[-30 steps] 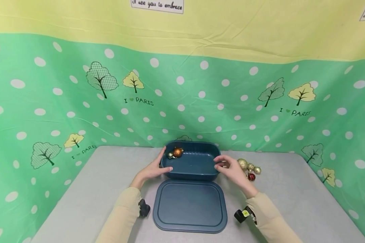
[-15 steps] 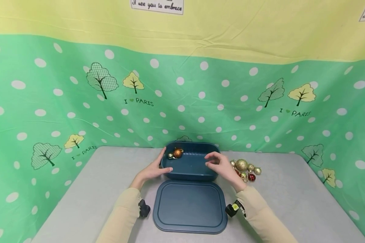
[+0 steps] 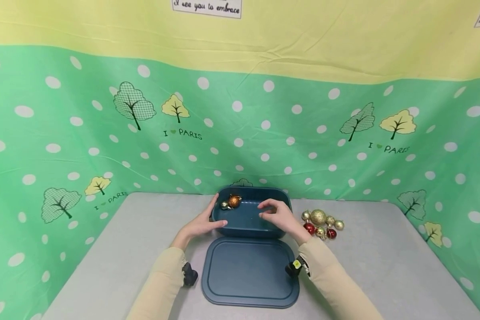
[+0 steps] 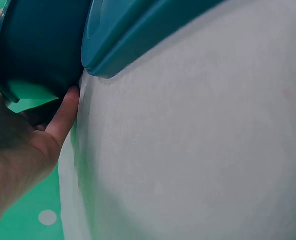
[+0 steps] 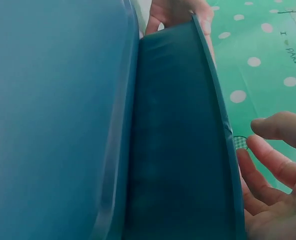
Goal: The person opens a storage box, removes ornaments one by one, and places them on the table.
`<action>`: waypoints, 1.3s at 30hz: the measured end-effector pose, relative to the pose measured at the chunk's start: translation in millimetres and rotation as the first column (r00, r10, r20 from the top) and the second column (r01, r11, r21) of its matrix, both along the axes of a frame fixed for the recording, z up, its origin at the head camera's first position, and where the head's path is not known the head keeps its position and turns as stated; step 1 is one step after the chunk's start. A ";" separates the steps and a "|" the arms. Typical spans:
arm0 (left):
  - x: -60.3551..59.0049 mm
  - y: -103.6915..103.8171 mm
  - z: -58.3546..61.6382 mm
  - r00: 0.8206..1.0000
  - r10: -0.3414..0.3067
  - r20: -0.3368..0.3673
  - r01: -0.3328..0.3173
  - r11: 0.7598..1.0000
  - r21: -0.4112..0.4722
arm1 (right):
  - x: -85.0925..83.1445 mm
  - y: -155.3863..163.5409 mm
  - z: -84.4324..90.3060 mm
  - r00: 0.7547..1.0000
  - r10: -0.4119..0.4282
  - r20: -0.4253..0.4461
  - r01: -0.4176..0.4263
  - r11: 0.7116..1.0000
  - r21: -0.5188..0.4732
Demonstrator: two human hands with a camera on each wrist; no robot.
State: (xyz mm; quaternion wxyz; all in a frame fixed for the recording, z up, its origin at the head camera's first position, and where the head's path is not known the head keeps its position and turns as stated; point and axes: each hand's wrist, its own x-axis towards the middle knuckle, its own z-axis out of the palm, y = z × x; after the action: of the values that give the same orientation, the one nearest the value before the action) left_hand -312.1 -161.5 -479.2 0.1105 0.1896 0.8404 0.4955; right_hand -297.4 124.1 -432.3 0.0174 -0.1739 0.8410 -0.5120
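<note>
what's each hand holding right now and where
The left hand holds the blue box by its left end. The right hand hovers over the box, fingers loosely curled, holding nothing.

Teal box (image 3: 260, 220); red, gold baubles (image 3: 322, 222); polka-dot green backdrop (image 3: 304, 133).
</note>
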 end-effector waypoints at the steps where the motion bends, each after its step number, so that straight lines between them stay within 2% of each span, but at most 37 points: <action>1: 0.2 0.4 -0.1 1.000 0.001 0.003 -0.001 1.000 -0.002 | -0.9 -1.2 1.2 1.000 0.000 0.004 0.000 1.000 0.007; 7: 1.9 3.5 -0.1 1.000 0.011 0.010 -0.011 1.000 -0.004 | -8.1 -8.4 4.3 1.000 -0.005 0.007 0.005 0.999 0.039; 12: 3.5 4.1 0.3 1.000 0.004 0.003 -0.004 1.000 -0.002 | -14.9 -15.3 0.2 1.000 0.012 -0.017 -0.011 0.999 0.039; 21: 1.4 5.7 -1.7 1.000 0.004 0.015 -0.004 1.000 -0.005 | -26.9 -36.4 -8.0 1.000 0.016 0.016 -0.017 0.999 0.047; 26: -1.4 5.5 -0.1 1.000 0.000 0.020 0.000 1.000 -0.006 | -38.4 -46.3 -10.9 1.000 0.018 -0.018 -0.016 0.995 0.100; 30: -3.2 3.4 1.9 1.000 -0.004 0.029 0.004 1.000 -0.001 | -46.6 -53.0 -15.3 1.000 0.027 -0.012 -0.025 0.992 0.126; 34: -4.2 1.3 1.1 1.000 -0.013 0.021 0.013 1.000 -0.002 | -49.9 -59.8 -18.9 1.000 0.004 0.006 -0.005 0.993 0.117; 39: -2.2 -0.9 -1.7 1.000 0.000 0.023 0.000 1.000 0.001 | -50.5 -69.6 -20.3 1.000 0.015 0.013 -0.016 0.992 0.122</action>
State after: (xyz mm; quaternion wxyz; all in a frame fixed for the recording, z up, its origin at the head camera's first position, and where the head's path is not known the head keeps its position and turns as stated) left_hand -314.3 -162.4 -480.9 0.1202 0.1841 0.8389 0.4979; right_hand -347.9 54.5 -452.6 0.0370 -0.1760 0.8692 -0.4605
